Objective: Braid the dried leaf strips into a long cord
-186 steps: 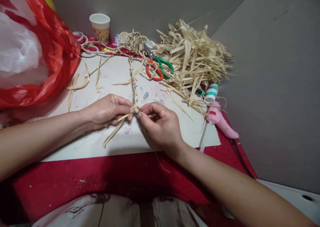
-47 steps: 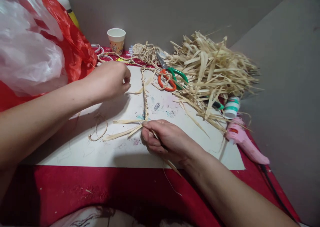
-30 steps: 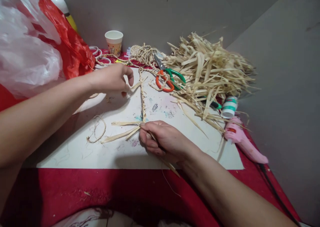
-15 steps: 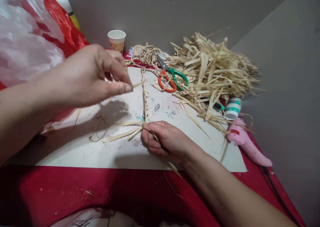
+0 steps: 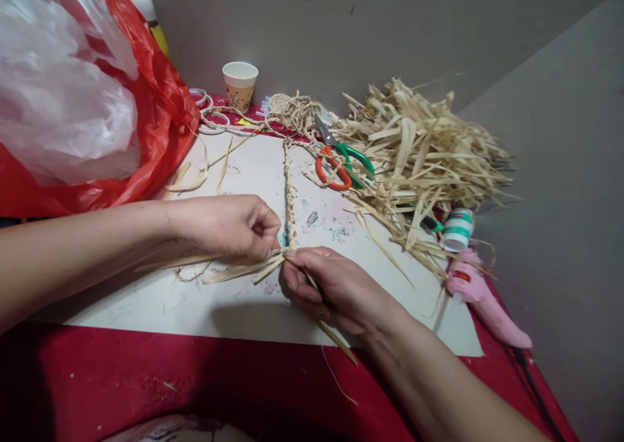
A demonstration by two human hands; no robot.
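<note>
A thin plaited straw cord (image 5: 288, 182) runs down the white paper sheet (image 5: 219, 305) from the far edge to my hands. My right hand (image 5: 331, 286) is closed, pinching the near end of the plait, with a loose straw strip trailing back under the palm. My left hand (image 5: 229, 224) is closed in a pinch on a flat straw strip (image 5: 195, 260), held right beside the plait's end. Several loose strands (image 5: 234, 273) fan out leftward from that end onto the paper.
A heap of dry straw strips (image 5: 419, 149) lies at the back right, with orange-and-green scissors (image 5: 341, 162) at its edge. A pink glue gun (image 5: 478, 292) and a small white-green bottle (image 5: 455, 229) sit right. A paper cup (image 5: 239, 84), white rings (image 5: 207, 114) and red-white plastic bags (image 5: 73, 104) stand left.
My left hand reached out to the far left of the paper, picked up a straw strip, lifted it and brought it down to the plait's end. The right hand kept its pinch.
</note>
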